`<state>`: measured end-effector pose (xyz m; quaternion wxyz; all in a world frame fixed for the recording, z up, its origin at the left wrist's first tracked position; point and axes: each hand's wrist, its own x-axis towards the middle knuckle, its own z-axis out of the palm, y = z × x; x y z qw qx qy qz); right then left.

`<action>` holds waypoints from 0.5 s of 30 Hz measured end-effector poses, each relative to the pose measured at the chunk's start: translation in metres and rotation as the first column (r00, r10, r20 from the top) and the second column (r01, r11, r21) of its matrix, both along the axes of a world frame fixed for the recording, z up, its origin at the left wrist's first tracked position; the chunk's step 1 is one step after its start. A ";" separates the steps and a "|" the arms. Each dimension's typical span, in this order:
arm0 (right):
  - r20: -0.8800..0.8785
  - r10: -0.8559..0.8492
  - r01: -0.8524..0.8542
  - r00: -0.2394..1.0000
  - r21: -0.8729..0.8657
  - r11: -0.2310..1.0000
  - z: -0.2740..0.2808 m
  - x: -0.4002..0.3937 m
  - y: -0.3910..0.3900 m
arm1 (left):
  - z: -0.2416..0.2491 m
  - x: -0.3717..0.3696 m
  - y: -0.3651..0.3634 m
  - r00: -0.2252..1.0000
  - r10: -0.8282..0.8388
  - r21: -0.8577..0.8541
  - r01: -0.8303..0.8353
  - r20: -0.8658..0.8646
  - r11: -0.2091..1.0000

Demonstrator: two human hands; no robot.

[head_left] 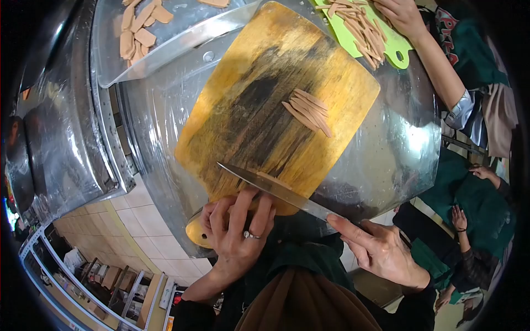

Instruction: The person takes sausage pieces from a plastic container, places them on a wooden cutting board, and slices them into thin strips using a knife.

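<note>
My right hand [381,248] grips the handle of a kitchen knife [287,196], the index finger stretched along its top. The blade points left across the near end of a worn wooden cutting board [342,71]. Beside the blade, my left hand [237,229], with a ring on one finger, presses bent fingertips down on a pinkish-brown slice, mostly hidden by fingers and knife. A thin cut strip [274,180] lies along the blade's far side. Farther up the board is a small pile of pinkish-brown strips [309,113], possibly sausage or processed meat.
A clear plastic tub [182,52] with flat pinkish-brown pieces [144,36] stands at upper left. At upper right, a co-worker's hand [400,16] is at a green cutting board [401,55] heaped with strips [361,30]. Other people sit at right. Plastic film covers the table [381,160].
</note>
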<state>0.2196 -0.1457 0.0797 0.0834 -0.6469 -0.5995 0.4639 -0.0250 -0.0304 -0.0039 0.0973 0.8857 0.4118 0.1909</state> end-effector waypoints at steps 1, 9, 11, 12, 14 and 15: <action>-0.009 0.007 -0.007 1.000 -0.006 1.000 -0.001 0.001 0.003 | 0.000 0.000 0.001 1.000 -0.004 -0.006 0.004 0.006 1.000; -0.057 0.023 -0.018 0.998 0.086 0.996 -0.016 0.001 0.034 | 0.005 0.002 0.006 1.000 -0.019 -0.036 0.019 -0.009 0.999; -0.060 0.008 -0.002 0.998 0.112 0.994 -0.018 -0.002 0.042 | 0.005 0.002 0.005 1.000 -0.018 -0.018 0.018 -0.022 1.000; -0.052 -0.002 0.008 0.999 0.100 0.995 -0.018 -0.001 0.045 | 0.006 0.002 0.005 1.000 -0.020 -0.025 0.020 -0.017 1.000; -0.033 -0.026 0.028 0.999 0.080 0.996 -0.016 0.001 0.050 | 0.007 0.003 0.007 1.000 -0.024 -0.034 0.024 -0.005 0.999; -0.027 -0.035 0.037 0.999 0.079 0.996 -0.015 0.001 0.048 | 0.005 0.003 0.007 1.000 -0.026 -0.026 0.026 0.002 0.999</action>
